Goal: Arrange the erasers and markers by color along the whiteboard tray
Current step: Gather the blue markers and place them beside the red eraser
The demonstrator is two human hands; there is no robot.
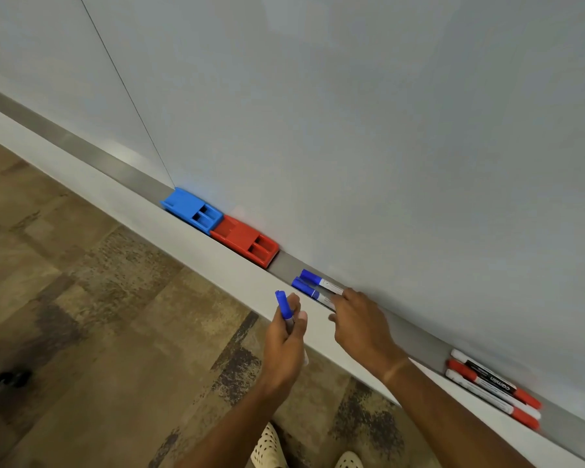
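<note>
A blue eraser [191, 209] and a red eraser [245, 240] lie end to end in the metal whiteboard tray [115, 165]. To their right, two blue-capped markers [313, 286] lie side by side in the tray. My right hand [360, 327] rests its fingertips on their white barrels; whether it grips them is unclear. In front of the tray's white ledge, my left hand [286, 336] holds a third blue marker [284, 307] upright, cap up. Three red markers [493, 388] lie together in the tray at the far right.
The whiteboard [352, 113] fills the upper part of the view, with a seam at its left. Below the ledge is mottled brown floor [81, 298]. A dark object [5, 381] sits at the left edge, and my light perforated shoes [271, 447] show at the bottom.
</note>
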